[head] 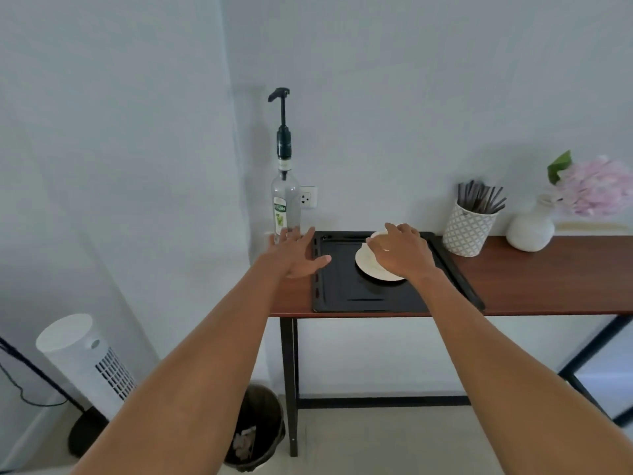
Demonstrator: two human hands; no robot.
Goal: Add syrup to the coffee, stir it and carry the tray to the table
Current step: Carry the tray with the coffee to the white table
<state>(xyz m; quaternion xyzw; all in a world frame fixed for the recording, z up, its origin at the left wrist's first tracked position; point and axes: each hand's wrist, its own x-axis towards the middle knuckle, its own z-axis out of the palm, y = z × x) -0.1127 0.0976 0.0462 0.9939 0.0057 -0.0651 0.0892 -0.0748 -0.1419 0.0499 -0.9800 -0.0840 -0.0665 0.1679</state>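
**brewnoob:** Looking at the coffee cup (376, 235) first: it's white, sits on a white saucer (371, 269), and both are on the black tray (346, 286) toward its back right part. The right hand (402, 252) is draped over the top of the cup, fingers curled down around the rim. Can't see any coffee because the hand covers the opening.

**pumpfan:** So is it gripping the cup or just resting on it?

**brewnoob:** Honestly can't tell. Fingers are bent and loosely spread, touching or nearly touching the cup, but whether they're actually clamped on it is hidden.

**pumpfan:** And the other hand?

**brewnoob:** Left hand (296, 255) is wide open, palm down, fingers splayed, holding nothing. It's over the left edge of the tray, thumb pointing in over the tray, fingertips reaching toward the base of the syrup bottle (286, 207). Looks just short of it or barely brushing it, a bit blurry there.

**pumpfan:** Where's the bottle exactly?

**brewnoob:** Standing upright at the back left corner of the wooden table (548, 279), just beside the tray, against the wall. Clear glass, green label, tall black pump (281, 108) on top.

**pumpfan:** Anything else up there?

**brewnoob:** Right of the tray there's a patterned holder (467, 231) full of dark sticks, then a white vase (531, 229) with pink flowers (592, 190).
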